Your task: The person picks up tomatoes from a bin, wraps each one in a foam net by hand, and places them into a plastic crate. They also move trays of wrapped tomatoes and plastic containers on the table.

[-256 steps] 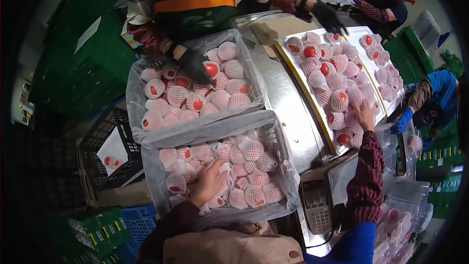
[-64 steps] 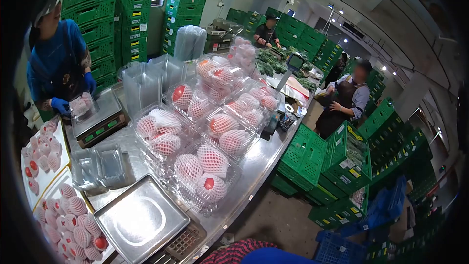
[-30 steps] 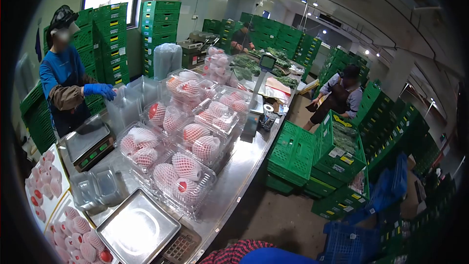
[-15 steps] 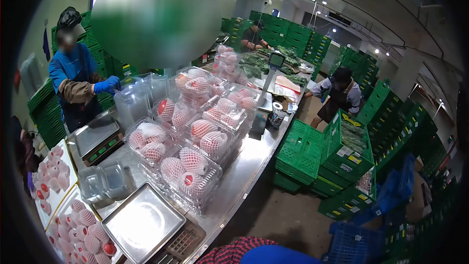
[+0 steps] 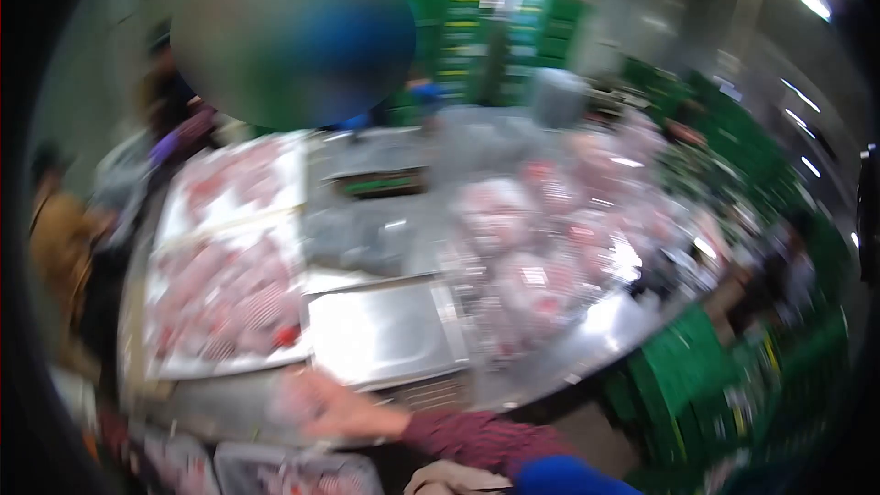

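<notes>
My right hand (image 5: 353, 411) reaches in from the lower right in a dark red checked sleeve. It is over the table's near edge, just below the metal tray (image 5: 390, 335). At its fingers is a pale pink, rounded thing that looks like a fruit in a foam net (image 5: 298, 398); motion blur smears it, and the fingers seem closed around it. Directly above lies a white tray (image 5: 298, 289) of red fruit in foam nets. Clear plastic boxes (image 5: 527, 280) of netted fruit are stacked to the right. My left hand is out of view.
A scale (image 5: 380, 181) and clear plastic containers (image 5: 357, 236) stand mid-table. More netted fruit (image 5: 321, 481) lies in a container at the bottom edge. Green crates (image 5: 683, 357) are stacked at the right. A person in a brown top (image 5: 60, 238) is at the left.
My view has swung left and down, so the scene sits farther right and is blurred. My right hand has come into view at the table's near edge.
</notes>
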